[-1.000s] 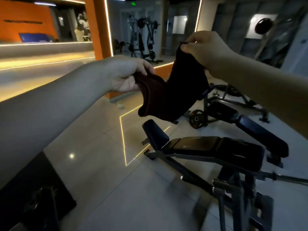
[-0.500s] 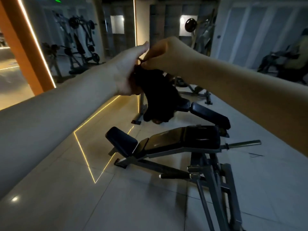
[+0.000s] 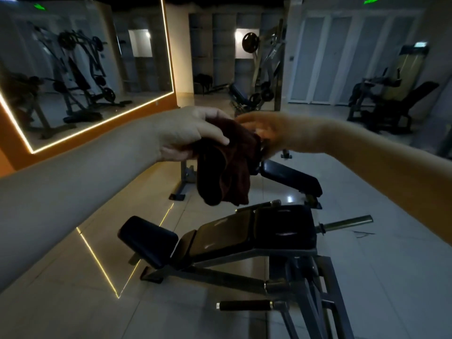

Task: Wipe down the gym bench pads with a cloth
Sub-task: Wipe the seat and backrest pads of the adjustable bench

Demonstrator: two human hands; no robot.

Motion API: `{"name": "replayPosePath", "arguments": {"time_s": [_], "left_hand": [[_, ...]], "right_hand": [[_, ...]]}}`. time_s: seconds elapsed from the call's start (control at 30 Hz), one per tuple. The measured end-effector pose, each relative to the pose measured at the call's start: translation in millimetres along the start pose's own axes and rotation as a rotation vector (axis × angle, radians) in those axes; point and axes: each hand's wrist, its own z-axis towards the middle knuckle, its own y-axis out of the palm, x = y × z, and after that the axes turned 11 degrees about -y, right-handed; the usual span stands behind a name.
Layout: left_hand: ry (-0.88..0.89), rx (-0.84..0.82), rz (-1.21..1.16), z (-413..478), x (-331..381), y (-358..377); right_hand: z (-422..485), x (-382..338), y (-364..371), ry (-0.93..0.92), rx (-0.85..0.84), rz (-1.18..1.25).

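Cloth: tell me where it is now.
Head view, centre: the dark cloth hangs gripped by the left hand, the blurred right hand beside it, above the bench pads.

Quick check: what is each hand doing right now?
Left hand: grips the dark cloth.
Right hand: at the cloth's edge, blurred; grip cannot be told.

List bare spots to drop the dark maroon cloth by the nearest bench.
Free: the long black bench pad top, and pale floor tiles left of the glowing yellow floor line. Crowded: the grey steel frame under the pad, bars and handles.
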Motion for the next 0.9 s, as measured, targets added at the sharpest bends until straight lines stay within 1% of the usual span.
{"name": "replayPosePath", "arguments": {"time_s": [0.07, 0.1, 0.17, 0.27, 0.33, 0.43, 0.5, 0.57, 0.63, 0.73, 0.9], "left_hand": [[-0.014, -0.024, 0.013, 36, 6, 5], [-0.043, -0.073, -0.007, 49, 11, 9], [-0.077, -0.174, -0.055, 83, 19, 14], [-0.101, -0.231, -0.082, 136, 17, 19], [-0.108, -0.271, -0.087, 172, 15, 28], [-0.146, -0.323, -0.102, 218, 8, 39], [-0.196, -0.35, -0.054, 249, -2, 51], [-0.213, -0.374, 0.058, 279, -19, 66], [-0.167, -0.392, 0.185, 311, -41, 84], [-0.016, -0.34, 0.347, 356, -78, 120], [0.215, -0.221, 0.388, 407, -127, 190]], "right_hand": [[8, 31, -17, -0.025, -0.11, 0.017], [12, 44, -26, -0.03, -0.138, 0.051], [18, 67, -45, -0.01, -0.142, 0.052], [23, 107, -72, 0.027, -0.118, -0.022], [21, 137, -91, 0.096, -0.031, 0.016], [13, 176, -105, 0.19, 0.157, 0.05], [7, 200, -106, 0.28, 0.258, 0.029], [3, 225, -105, 0.376, 0.308, -0.035], [-2, 250, -105, 0.462, 0.351, -0.103], [-8, 287, -100, 0.554, 0.433, -0.166], [-11, 351, -91, 0.744, 0.689, -0.28]]}}
